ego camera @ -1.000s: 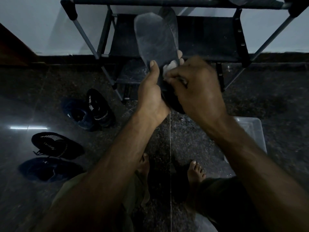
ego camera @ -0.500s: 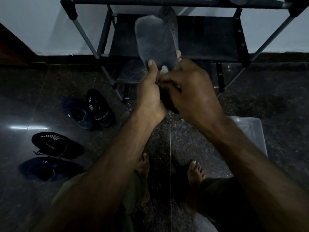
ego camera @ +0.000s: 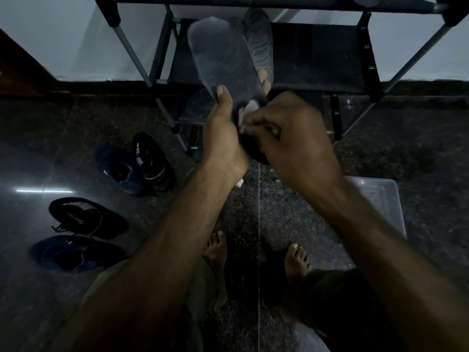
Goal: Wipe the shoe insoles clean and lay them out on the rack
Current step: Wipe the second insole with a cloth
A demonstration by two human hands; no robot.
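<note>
Fingers of left hand [ego camera: 223,138] grip insole [ego camera: 223,59]; right hand [ego camera: 291,141] pinches wipe [ego camera: 247,110] against it.

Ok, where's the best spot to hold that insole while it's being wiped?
Hold the insole at its narrow heel end, from the left, as the left hand does: thumb on the face, fingers behind. That probably braces the thin sheet and leaves its wide face free for the right hand.
</note>
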